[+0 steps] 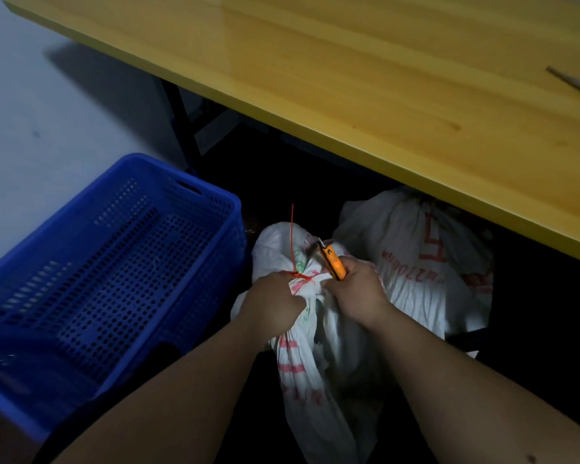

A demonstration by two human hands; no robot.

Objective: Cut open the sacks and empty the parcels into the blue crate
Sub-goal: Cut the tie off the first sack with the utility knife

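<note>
Two soft sacks: left hand [275, 304] grips the near sack's [315, 363] gathered neck; right hand [357, 293] clasps the cutter [331, 259].

One head view only, worn on the person, looking forward and steeply down. Close range: both forearms run in from the bottom edge, hands [315, 299] near frame centre. Wide-angle, edges bend. Yellow worktop [382, 78] fills the top beyond the hands, seen from above and tilted. Blue crate [108, 262] sits left of the hands. No second view to share with.
</note>
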